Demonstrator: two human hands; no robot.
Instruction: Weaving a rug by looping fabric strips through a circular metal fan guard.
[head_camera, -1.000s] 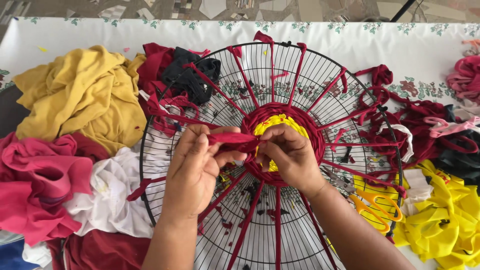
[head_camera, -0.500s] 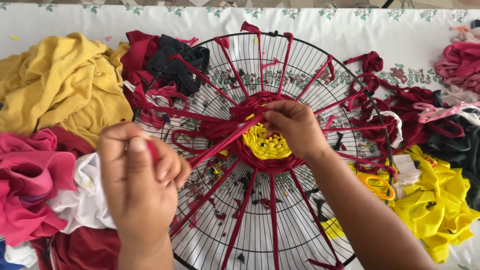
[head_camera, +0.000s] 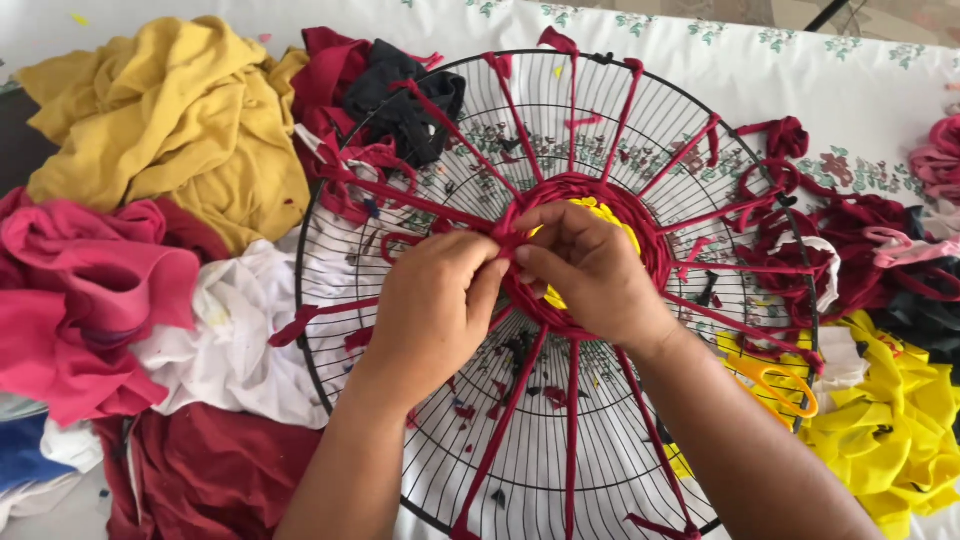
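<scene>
A round black wire fan guard (head_camera: 420, 470) lies flat on the table, with dark red fabric strips (head_camera: 572, 420) stretched from its hub to its rim like spokes. A woven disc sits at the hub, yellow in the middle (head_camera: 600, 215) and dark red (head_camera: 650, 235) around it. My left hand (head_camera: 435, 300) pinches a dark red strip (head_camera: 420, 205) at the disc's left edge. My right hand (head_camera: 590, 265) rests over the disc and grips the same strip beside the left fingers.
Piles of cloth ring the guard: yellow (head_camera: 170, 120), pink (head_camera: 80, 300), white (head_camera: 225, 340) and dark red (head_camera: 200, 470) on the left, black (head_camera: 400, 100) at the top, bright yellow (head_camera: 890, 430) and red scraps (head_camera: 860, 230) on the right. Orange-handled scissors (head_camera: 775, 380) lie at the right rim. A floral white tablecloth (head_camera: 860, 80) covers the table.
My left hand, which had pulled the red strip out to the lower left, has come back to the hub beside my right hand. The strip's slack is drawn in.
</scene>
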